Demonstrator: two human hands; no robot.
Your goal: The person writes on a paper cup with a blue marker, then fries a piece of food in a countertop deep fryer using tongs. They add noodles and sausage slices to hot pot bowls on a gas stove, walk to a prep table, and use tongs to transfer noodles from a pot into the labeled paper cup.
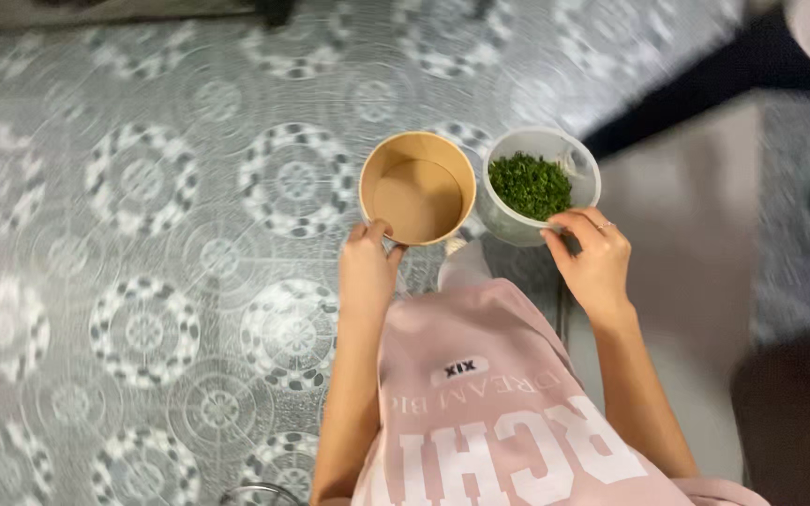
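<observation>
My left hand (pixel 367 267) grips the near rim of an empty tan paper bowl (pixel 417 187), held out in front of me above the floor. My right hand (pixel 594 258), with a ring on one finger, holds the near rim of a clear plastic tub (pixel 541 183) filled with chopped green herbs (pixel 531 185). The bowl and the tub sit side by side, almost touching. Both forearms reach forward over my pink printed shirt (pixel 489 403).
Below lies a grey floor covering with round patterns (pixel 142 187). A plain pale strip of floor (pixel 686 244) runs on the right, with a dark band (pixel 705 89) at the upper right. A dark shape (pixel 799 412) fills the lower right corner.
</observation>
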